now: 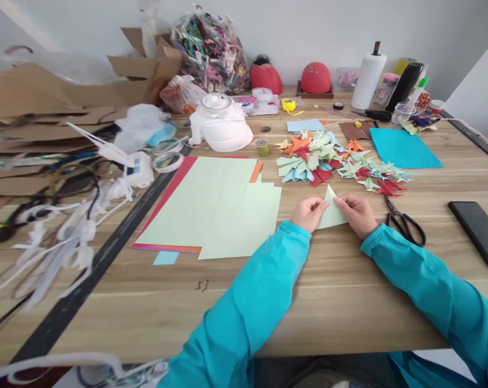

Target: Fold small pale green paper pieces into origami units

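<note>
While both hands meet over the wooden table, they pinch a pale green folded paper between them — its point stands up between the thumbs. The left hand has its fingers closed on the paper's left edge, and the right hand grips the right edge the same way, with both turquoise sleeves resting on the tabletop. Just beyond the paper lies a heap of folded paper shapes in green, red, orange and blue. Black scissors lie just beside the right hand, and a dark phone lies farther right. To the left — near the left hand — large pale green sheets lie stacked on red ones.
</note>
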`<state>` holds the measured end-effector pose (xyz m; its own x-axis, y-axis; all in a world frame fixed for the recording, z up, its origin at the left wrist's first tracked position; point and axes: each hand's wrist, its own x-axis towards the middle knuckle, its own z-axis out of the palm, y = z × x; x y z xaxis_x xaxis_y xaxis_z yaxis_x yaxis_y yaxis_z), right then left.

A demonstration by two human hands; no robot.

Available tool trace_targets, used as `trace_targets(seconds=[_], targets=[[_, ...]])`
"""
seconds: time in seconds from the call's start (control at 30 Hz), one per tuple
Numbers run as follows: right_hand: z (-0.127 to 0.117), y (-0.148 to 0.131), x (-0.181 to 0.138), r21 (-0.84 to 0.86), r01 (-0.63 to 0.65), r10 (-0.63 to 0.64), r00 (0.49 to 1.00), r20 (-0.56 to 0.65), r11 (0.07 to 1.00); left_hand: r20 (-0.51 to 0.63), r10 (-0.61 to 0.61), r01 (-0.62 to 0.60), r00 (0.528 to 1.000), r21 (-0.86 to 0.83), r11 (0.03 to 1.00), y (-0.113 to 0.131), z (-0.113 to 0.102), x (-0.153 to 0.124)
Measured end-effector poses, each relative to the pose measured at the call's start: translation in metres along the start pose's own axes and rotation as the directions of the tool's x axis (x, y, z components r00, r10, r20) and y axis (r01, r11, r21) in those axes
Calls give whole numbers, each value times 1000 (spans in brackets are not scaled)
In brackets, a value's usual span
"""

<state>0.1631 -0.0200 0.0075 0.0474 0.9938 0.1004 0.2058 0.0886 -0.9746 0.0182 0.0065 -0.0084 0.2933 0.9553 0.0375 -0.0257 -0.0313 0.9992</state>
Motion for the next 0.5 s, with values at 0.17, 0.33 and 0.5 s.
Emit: trace_targets(seconds=[0.17,0.33,0.5], targets=[[-1,2,0,2,-12,12,1000,3,1000,2,-31,31,1000,-23,999,3,1,-1],[-1,2,0,-38,32,-31,999,23,999,18,-62,63,998,-80,995,6,3,-1],[0,-2,0,-58,22,-19,999,44,998,21,-36,37,999,-27,999,3,1,-1]])
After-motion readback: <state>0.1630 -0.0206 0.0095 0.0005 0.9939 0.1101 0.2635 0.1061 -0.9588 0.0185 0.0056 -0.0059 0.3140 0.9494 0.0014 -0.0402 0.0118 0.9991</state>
